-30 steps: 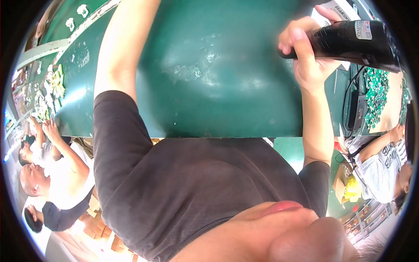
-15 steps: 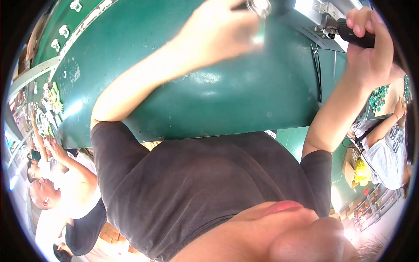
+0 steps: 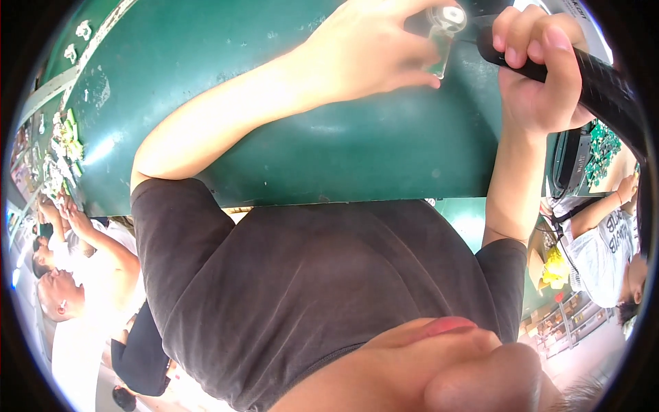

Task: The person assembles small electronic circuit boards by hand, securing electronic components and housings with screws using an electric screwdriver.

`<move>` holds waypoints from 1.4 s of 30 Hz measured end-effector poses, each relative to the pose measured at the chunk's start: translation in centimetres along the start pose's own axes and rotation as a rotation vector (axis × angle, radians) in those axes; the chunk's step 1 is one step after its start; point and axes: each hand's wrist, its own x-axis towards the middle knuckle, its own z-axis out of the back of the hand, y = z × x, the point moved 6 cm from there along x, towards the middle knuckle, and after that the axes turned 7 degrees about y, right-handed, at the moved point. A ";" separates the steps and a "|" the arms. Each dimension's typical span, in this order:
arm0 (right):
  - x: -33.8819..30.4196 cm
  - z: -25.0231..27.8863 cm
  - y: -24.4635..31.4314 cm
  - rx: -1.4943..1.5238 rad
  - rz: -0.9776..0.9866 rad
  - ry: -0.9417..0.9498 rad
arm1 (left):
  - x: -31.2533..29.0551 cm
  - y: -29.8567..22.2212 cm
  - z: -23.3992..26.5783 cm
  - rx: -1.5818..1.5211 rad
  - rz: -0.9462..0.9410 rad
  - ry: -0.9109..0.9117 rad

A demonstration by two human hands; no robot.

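My left hand (image 3: 391,55) is at the top of the green table (image 3: 329,154), its fingers closed around a small clear part (image 3: 443,58) with a round, silvery-white end. Some of that part is hidden by the fingers, so I cannot make out its exact kind. To the right, my right hand (image 3: 539,75) is wrapped around the black handle of what looks like a hot-air gun (image 3: 525,65). A thick black ribbed hose (image 3: 607,86) runs from it toward the right rim. The handle's front end points toward the clear part, apart from it.
A pale grey casing (image 3: 576,10) shows at the top right. Below the hose lies a black device (image 3: 571,165), with small green boards (image 3: 604,147) beyond. Several small white parts (image 3: 84,29) lie far left, above a heap of green and white pieces (image 3: 67,144). Co-workers sit on both sides.
My right hand has drawn the black tool leftward, away from the metal bracket on the grey casing. My left hand has moved right with the clear part, and the view has shifted.
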 end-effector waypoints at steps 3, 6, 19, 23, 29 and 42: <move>-0.4 -0.5 -0.1 -0.053 0.007 0.019 | -0.1 0.0 -0.2 -0.008 -0.006 -0.023; -0.2 -0.3 -1.0 0.053 0.020 -0.028 | -0.1 0.0 -0.2 -0.016 -0.014 -0.033; 1.0 -0.2 -3.7 0.250 0.006 0.315 | -0.5 0.4 -0.3 -0.052 -0.011 -0.050; 0.3 0.0 -4.0 0.278 0.055 0.320 | -0.7 0.4 -0.4 -0.065 -0.012 -0.069; 0.0 -3.2 0.7 -0.208 0.179 0.451 | -0.9 0.4 -0.4 -0.056 -0.020 -0.083; 0.4 -1.6 -0.7 -0.036 0.004 0.081 | -0.5 0.4 -0.3 -0.021 -0.039 -0.054</move>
